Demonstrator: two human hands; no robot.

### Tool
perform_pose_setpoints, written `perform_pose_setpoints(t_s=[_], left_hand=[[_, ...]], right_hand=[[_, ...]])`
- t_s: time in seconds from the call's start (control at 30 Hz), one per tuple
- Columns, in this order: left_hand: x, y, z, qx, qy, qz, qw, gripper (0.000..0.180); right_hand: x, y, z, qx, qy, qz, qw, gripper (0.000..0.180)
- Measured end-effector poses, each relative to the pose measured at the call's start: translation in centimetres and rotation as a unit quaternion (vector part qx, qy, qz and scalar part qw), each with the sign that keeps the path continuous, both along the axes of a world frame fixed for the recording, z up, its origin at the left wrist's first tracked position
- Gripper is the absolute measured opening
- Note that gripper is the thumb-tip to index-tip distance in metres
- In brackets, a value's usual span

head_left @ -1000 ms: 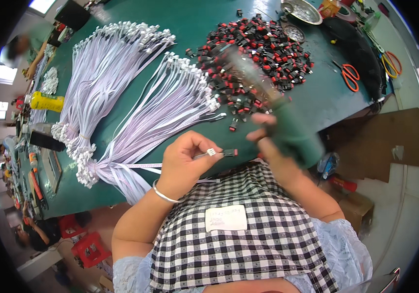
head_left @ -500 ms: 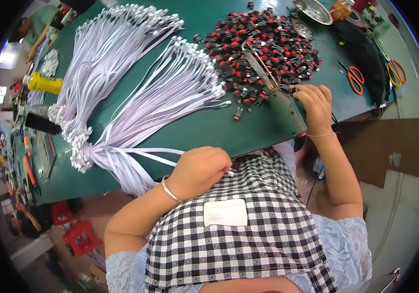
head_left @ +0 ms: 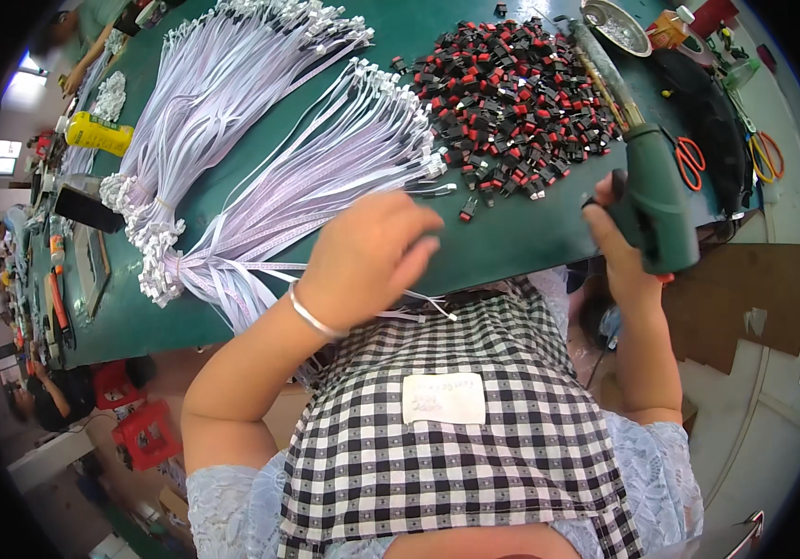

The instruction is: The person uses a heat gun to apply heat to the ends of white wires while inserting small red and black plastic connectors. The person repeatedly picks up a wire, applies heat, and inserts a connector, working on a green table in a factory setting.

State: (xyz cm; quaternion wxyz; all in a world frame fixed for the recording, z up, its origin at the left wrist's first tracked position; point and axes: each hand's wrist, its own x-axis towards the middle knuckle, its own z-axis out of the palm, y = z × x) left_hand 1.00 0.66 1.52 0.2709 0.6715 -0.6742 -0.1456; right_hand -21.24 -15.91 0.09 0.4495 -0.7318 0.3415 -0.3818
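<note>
My left hand [head_left: 372,252] hovers over the near table edge beside a fanned bundle of white flat cables [head_left: 316,186] with small white connectors. Its fingers are bent, with a gap between thumb and forefinger and nothing visible in them. Loose white cable ends [head_left: 432,303] lie below it, against the checked apron. My right hand [head_left: 628,256] is closed round a dark green pistol-shaped tool [head_left: 663,200] with a long metal barrel; part of its grip is hidden. The barrel points away, along the right side of a heap of small black and red plug-like pieces [head_left: 512,102].
Another cable bundle [head_left: 204,102] lies far left, near a yellow bottle [head_left: 100,134] and a dark phone-like slab [head_left: 88,210]. On the right are orange-handled scissors [head_left: 690,163], a black cloth-like item [head_left: 703,121] and a metal dish [head_left: 616,26]. Red stools [head_left: 146,434] stand lower left.
My left hand has risen from the apron toward the cables, leaving the white end it pinched. The green tool has swung right, off the heap, with my right hand now round its grip.
</note>
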Motion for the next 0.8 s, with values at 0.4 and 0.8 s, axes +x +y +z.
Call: perform_pose_setpoints(t_s=[0.4,0.8], left_hand=[[-0.4,-3.5,-2.2,-0.053,-0.157,0.068,0.984,0.015],[0.1,-0.1,-0.7,0.200,0.443,0.072,0.871,0.017]], right_hand=[[0.7,4.1,-1.5,0.496,-0.330,0.146,0.790,0.053],[3.6,5.2,-1.2,0.458,-0.197,0.112,0.859,0.048]])
